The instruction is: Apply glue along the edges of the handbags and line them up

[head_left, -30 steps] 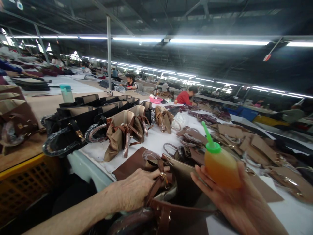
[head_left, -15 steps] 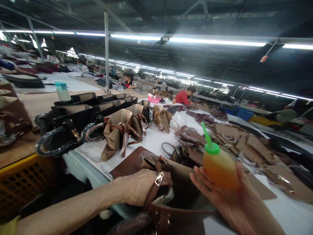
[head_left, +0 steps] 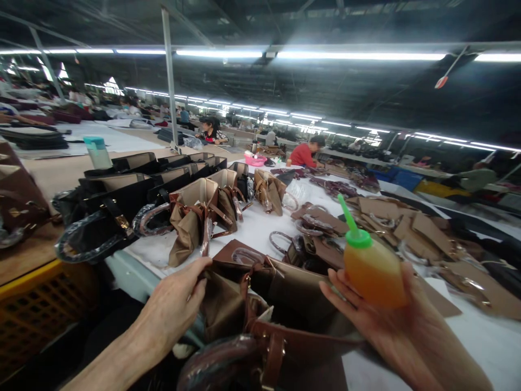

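In front of me is a brown handbag (head_left: 301,342) with its top open, a tan side panel, and handles wrapped in clear plastic. My left hand (head_left: 175,304) is closed at the bag's left side, thumb and fingers pinching the edge of the tan panel (head_left: 222,304). A squeeze bottle (head_left: 374,271) of orange-brown liquid, with a green cap and long green nozzle, rests in my right hand (head_left: 399,331). Those fingers curl round the bottle from below, just above the bag's right side. The bag's bottom is hidden.
Black handbags (head_left: 114,203) and tan handbags (head_left: 191,217) stand in rows on the white table at left. Flat brown bag pieces (head_left: 407,222) lie piled at right. A yellow crate (head_left: 32,304) is at lower left. A person in red (head_left: 303,155) works farther back.
My left hand has moved left from the strap and buckle to the tan side panel, which now spreads outward. The bottle in my right hand has shifted slightly right.
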{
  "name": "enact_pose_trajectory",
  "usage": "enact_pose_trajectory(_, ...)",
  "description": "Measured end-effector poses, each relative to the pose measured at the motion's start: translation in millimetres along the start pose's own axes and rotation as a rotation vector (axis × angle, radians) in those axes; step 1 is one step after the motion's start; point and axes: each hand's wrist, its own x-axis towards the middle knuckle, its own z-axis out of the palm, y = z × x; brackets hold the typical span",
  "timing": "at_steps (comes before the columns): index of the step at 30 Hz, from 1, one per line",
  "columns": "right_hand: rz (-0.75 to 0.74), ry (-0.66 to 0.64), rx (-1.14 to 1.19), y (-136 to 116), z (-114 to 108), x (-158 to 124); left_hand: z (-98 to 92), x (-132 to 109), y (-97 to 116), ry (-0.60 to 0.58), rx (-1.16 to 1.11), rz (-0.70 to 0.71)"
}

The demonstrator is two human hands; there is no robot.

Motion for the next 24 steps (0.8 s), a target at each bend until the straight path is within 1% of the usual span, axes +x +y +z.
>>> enact_pose_trajectory(2,-0.006,-0.012,0.001,2,0,1,-1.6,-3,3,0.064,0.009,-0.005)
enact_pose_trajectory(4,-0.008,-0.021,0.003,5,0,1,-5.3,-6,15,0.167,0.057,0.066)
enact_pose_trajectory(7,-0.008,-0.022,-0.007,7,1,1,-13.6,-8,44,0.368,0.097,0.201)
enact_pose_trajectory(8,-0.009,-0.023,-0.012,8,2,1,-15.6,-8,55,0.396,0.076,0.231)
enact_pose_trajectory(9,-0.011,-0.027,-0.017,8,3,1,-16.7,-6,66,0.389,0.044,0.243)
enact_pose_trajectory(10,-0.012,-0.035,-0.021,8,4,1,-16.6,-3,76,0.349,0.011,0.232)
enact_pose_trajectory(11,-0.012,-0.045,-0.022,8,5,1,-15.2,1,85,0.284,-0.012,0.199)
enact_pose_trajectory(13,-0.005,-0.066,-0.017,8,6,0,-9.8,13,98,0.1,-0.012,0.1)
enact_pose_trajectory(15,0.005,-0.082,-0.013,9,7,-1,-2.6,26,104,-0.094,0.026,-0.004)
enact_pose_trajectory(17,0.015,-0.092,-0.017,9,7,-2,4.6,37,102,-0.239,0.022,-0.101)
enact_pose_trajectory(19,0.023,-0.089,-0.024,10,7,-3,11.8,44,95,-0.319,-0.024,-0.191)
enact_pose_trajectory(21,0.023,-0.083,-0.032,10,7,-4,19.8,48,87,-0.363,-0.047,-0.248)
enact_pose_trajectory(23,0.02,-0.08,-0.036,11,9,-4,28.8,52,79,-0.373,-0.038,-0.265)
enact_pose_trajectory(24,0.017,-0.082,-0.04,11,9,-4,33.2,54,76,-0.365,-0.039,-0.251)
